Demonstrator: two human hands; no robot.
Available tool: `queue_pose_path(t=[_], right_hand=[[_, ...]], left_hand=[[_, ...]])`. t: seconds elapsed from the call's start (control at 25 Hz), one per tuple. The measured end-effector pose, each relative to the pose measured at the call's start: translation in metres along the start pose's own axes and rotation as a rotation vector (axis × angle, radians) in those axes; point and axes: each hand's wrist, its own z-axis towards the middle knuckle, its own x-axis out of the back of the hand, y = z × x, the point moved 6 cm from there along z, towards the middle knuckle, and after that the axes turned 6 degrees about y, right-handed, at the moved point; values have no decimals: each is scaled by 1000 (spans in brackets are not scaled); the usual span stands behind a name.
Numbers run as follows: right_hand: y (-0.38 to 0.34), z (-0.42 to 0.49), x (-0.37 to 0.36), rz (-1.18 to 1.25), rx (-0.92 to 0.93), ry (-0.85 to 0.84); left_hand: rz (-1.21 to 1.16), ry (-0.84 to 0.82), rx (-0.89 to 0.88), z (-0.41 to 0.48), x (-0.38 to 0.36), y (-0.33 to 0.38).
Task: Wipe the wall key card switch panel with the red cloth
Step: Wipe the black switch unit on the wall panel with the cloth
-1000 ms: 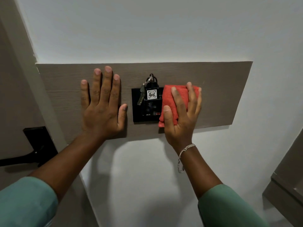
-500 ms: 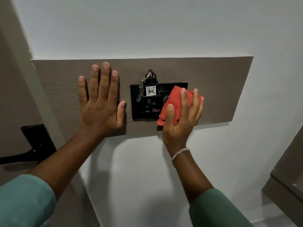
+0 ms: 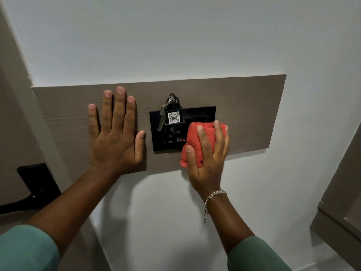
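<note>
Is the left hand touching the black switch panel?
No. The left hand lies flat on the wooden board, its thumb just short of the switch panel's left edge.

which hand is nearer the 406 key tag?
Right. The right hand, pressing the red cloth, sits just right of and below the 406 key tag. The left hand lies flat on the wood board, farther off to the tag's left.
</note>
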Motion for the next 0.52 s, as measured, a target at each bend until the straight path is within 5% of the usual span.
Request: queue_pose_path(t=[0.16,0.36,0.52], right_hand=[[13,6,2,52,-183,104],[3,-21,-8,-5,-66,81],[16,-26,-8,32,-325,209]], left_hand=[[5,-10,1,-1,-1,1],[-6,-40,8,-1,-1,-1],[1,-43,-1,-1,-3,0]])
